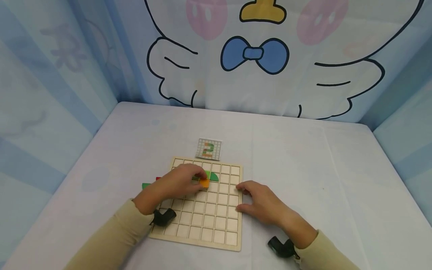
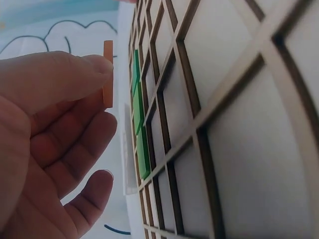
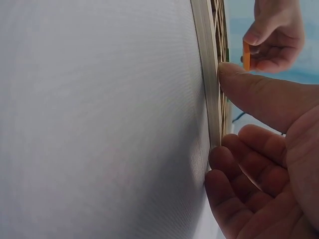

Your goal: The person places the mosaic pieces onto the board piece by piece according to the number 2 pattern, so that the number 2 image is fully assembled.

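Observation:
Thumb and fingers of my left hand (image 1: 180, 180) pinch an orange square tile (image 1: 204, 183) over the upper part of a wooden grid board (image 1: 200, 220). The left wrist view has this orange tile (image 2: 108, 74) edge-on, held off the board's face. A row of green pieces (image 2: 143, 152) sits in the grid there; one is a dark green rounded piece (image 1: 214, 176), beside a light green one (image 1: 207, 173). My right hand (image 1: 261, 200) rests at the board's right edge, thumb and fingertips touching the rim (image 3: 212, 94), fingers loosely bent.
Behind the board lies a small pattern card (image 1: 208, 150) showing a coloured figure on a grid. Left of the board, partly behind my left forearm, are a red piece (image 1: 158, 178) and a green piece (image 1: 146, 185). A white cloth covers the table (image 1: 303, 168).

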`<act>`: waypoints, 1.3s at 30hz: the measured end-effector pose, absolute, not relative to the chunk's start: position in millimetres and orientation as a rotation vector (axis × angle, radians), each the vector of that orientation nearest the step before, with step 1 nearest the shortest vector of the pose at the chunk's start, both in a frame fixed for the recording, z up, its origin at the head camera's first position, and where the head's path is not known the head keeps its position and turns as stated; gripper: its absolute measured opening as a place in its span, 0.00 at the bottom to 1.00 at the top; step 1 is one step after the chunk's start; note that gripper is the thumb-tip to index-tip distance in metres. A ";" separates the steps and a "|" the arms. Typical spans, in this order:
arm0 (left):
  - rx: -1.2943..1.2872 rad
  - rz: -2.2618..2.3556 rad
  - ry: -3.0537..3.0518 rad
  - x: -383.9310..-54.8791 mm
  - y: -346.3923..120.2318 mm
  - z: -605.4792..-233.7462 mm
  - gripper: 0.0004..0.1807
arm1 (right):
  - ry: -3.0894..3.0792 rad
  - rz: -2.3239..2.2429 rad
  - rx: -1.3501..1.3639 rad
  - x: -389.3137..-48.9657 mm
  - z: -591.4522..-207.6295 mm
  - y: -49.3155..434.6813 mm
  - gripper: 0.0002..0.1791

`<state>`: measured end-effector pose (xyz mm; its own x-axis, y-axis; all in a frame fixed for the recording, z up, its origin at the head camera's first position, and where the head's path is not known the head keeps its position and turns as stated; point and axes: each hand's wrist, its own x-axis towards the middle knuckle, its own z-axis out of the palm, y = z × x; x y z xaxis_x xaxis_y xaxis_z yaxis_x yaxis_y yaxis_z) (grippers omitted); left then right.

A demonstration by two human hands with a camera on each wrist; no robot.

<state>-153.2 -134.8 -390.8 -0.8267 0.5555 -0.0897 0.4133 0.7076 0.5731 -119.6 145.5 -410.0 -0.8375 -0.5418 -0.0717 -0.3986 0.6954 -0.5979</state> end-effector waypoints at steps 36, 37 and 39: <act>0.824 0.751 2.666 -155.9 -112.4 -399.5 0.06 | 2.667 -0.866 -0.747 -120.3 -410.9 144.8 0.29; 0.821 0.753 2.666 -156.0 -111.9 -399.7 0.06 | 2.670 -0.865 -0.746 -120.3 -411.1 144.9 0.29; 0.815 0.747 2.666 -155.9 -111.4 -400.6 0.06 | 2.673 -0.866 -0.745 -120.2 -411.5 145.0 0.29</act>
<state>-155.9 -111.4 -400.6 -0.8107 0.5787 -0.0893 0.4480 0.7112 0.5417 -120.2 145.0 -411.5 -0.8432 -0.5340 -0.0629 -0.3956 0.6954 -0.5999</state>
